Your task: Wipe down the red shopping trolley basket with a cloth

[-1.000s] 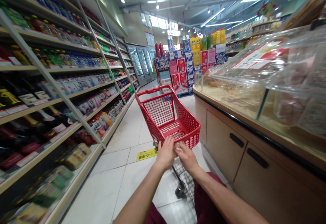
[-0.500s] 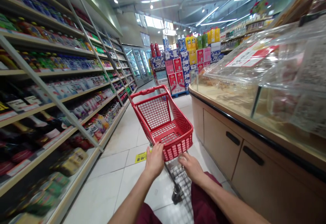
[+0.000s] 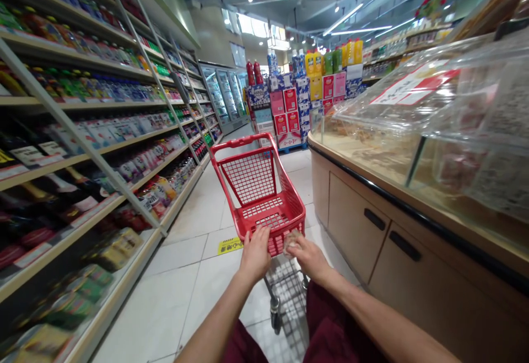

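Observation:
A red plastic shopping cart (image 3: 285, 203) stands before me with its basket bare and its handle on the far side. My left hand (image 3: 257, 253) rests at the near rim, its fingers bent over the edge. In my right hand (image 3: 306, 255) is a crumpled pale greyish cloth (image 3: 292, 242), pinched in the fingers against the basket's near wall. The cart's dark caster wheel (image 3: 275, 310) shows below, between my knees.
Drink shelves (image 3: 136, 187) line the left side. A wooden counter (image 3: 355, 214) with plastic-covered goods curves along the right. Stacked drink boxes (image 3: 287, 112) and glass-door fridges (image 3: 225, 96) stand ahead. A yellow sticker (image 3: 230, 246) marks the tiled floor.
The cart's near end has shifted slightly left. My right hand has risen with the cloth from below the basket's corner to its near wall. My left hand has moved slightly right along the rim.

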`<state>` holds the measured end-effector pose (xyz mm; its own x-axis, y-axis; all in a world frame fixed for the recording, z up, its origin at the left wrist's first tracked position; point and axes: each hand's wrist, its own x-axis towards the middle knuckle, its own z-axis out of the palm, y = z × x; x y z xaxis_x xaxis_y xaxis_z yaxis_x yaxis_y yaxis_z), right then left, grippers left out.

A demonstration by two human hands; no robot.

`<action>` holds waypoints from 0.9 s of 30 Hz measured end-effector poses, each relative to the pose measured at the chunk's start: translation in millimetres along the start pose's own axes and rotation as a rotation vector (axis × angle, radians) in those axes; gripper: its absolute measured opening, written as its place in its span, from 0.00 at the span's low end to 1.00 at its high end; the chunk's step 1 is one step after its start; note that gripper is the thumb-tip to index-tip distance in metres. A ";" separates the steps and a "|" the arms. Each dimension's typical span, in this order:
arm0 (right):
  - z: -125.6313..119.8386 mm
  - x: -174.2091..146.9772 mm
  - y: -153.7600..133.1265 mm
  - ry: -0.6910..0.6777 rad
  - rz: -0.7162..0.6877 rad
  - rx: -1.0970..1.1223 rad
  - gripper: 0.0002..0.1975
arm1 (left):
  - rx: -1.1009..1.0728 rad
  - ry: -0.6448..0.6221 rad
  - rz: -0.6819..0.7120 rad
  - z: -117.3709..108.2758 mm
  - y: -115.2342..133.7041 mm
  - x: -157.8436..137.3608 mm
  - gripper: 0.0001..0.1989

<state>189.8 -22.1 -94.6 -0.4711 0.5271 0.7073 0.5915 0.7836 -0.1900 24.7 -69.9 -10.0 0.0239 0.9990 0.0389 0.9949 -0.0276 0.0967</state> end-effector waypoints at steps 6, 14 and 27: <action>-1.6 -10.4 7.2 0.015 0.182 -0.042 0.14 | -0.020 0.013 0.030 -2.4 3.5 -5.7 0.32; -19.1 -13.4 8.2 0.201 0.131 0.018 0.13 | -0.050 0.018 0.049 -1.8 1.2 -10.2 0.31; -34.0 -8.4 11.6 0.229 0.263 0.021 0.13 | -0.033 -0.002 0.033 -3.7 -1.6 -7.4 0.34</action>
<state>222.9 -28.6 -79.6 -0.1439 0.6263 0.7662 0.6585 0.6386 -0.3983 22.5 -77.4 -6.7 0.0570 0.9976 0.0404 0.9898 -0.0618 0.1285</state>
